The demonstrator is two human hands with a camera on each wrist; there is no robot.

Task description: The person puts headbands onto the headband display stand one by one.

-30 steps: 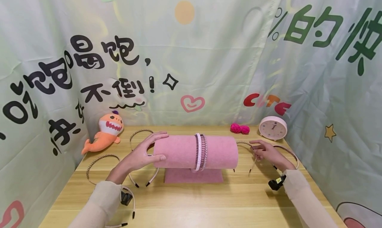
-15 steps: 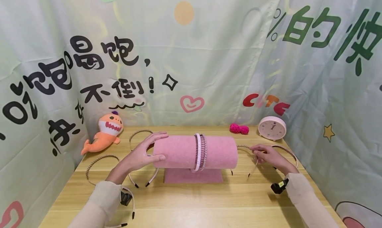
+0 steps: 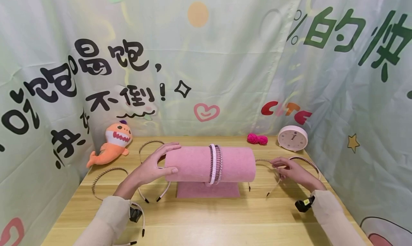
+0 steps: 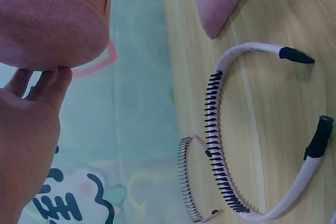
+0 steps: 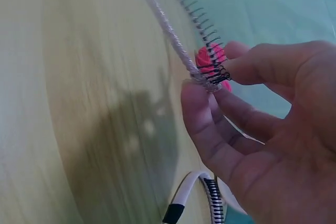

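A pink padded roll stand (image 3: 190, 165) is in the middle of the table, with two toothed headbands (image 3: 214, 163) side by side around its roll. My left hand (image 3: 151, 170) grips the roll's left end, thumb in front and fingers over the top. The left wrist view catches the fingers (image 4: 56, 90) against the roll's round end face. On the right, thumb and fingers of my right hand (image 3: 293, 171) pinch a thin toothed headband (image 5: 167, 27). One black-tipped end of it hangs down; part of its band passes behind the roll's right end.
Several toothed headbands lie at the left, one (image 3: 96, 181) near my left forearm and another (image 4: 216, 129) beside the stand. A further headband (image 3: 311, 162) is behind my right hand. An orange shark plush (image 3: 112, 146), pink yarn (image 3: 257, 139) and a round clock (image 3: 293, 138) line the back.
My right hand has shifted slightly down and to the right, lowering the pinched headband toward the table. The left hand stays on the roll.
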